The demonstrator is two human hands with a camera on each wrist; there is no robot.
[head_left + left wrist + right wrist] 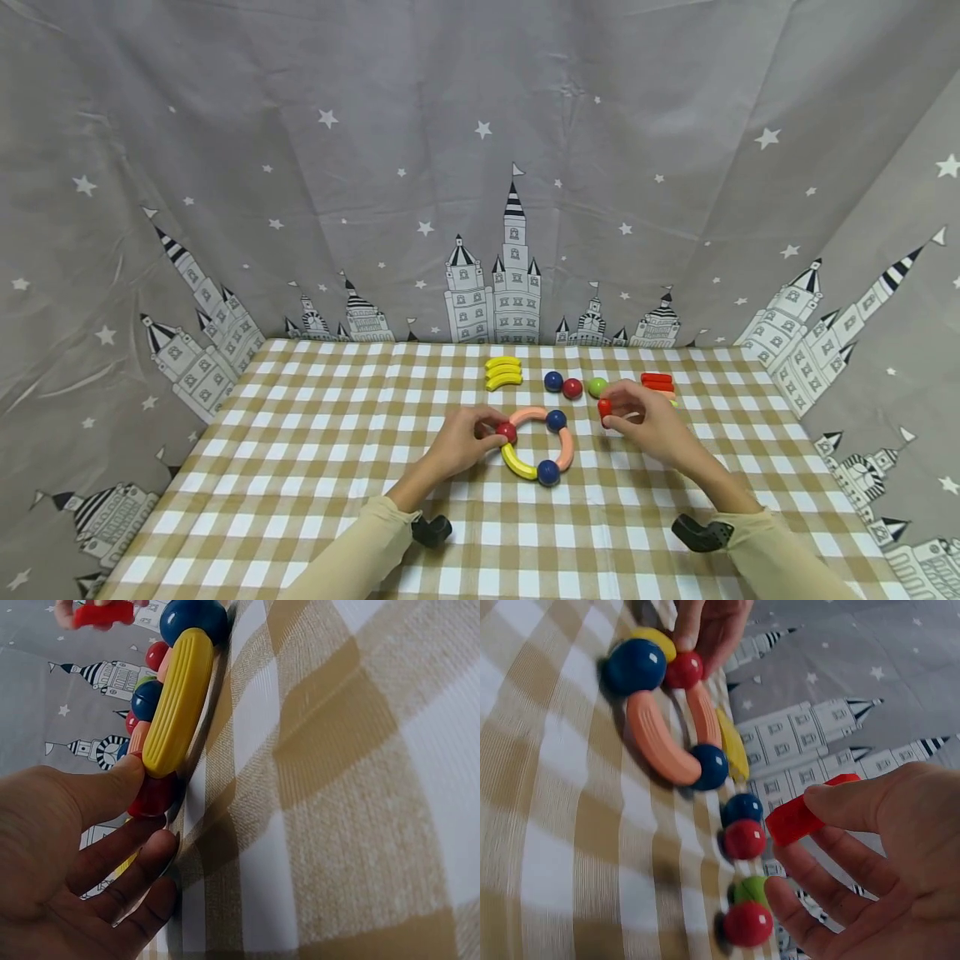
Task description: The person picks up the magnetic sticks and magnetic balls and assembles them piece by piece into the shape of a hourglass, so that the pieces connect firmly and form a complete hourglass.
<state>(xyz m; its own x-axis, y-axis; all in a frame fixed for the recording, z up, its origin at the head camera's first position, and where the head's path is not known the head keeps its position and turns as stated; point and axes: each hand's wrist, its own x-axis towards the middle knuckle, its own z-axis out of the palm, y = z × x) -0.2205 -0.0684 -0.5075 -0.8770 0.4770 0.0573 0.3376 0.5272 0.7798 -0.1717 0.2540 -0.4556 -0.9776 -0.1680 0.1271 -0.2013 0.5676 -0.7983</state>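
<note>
On the checked cloth lies a ring of toy pieces: two salmon curved bars [566,450], a yellow curved bar [519,463], two blue balls [549,472] and a red ball [507,432]. My left hand [461,440] pinches that red ball at the ring's left side, thumb against it in the left wrist view. To the right of the ring, my right hand [651,421] pinches a short red bar [799,817] between thumb and fingers. The red bar is apart from the ring, and the right fingers hide part of it.
Behind the ring lie several yellow curved bars [503,373]. A loose blue ball [553,382], red ball [572,389] and green ball [597,387] stand in a row. More red bars [657,379] lie behind my right hand. A grey castle-print curtain [375,167] encloses the table.
</note>
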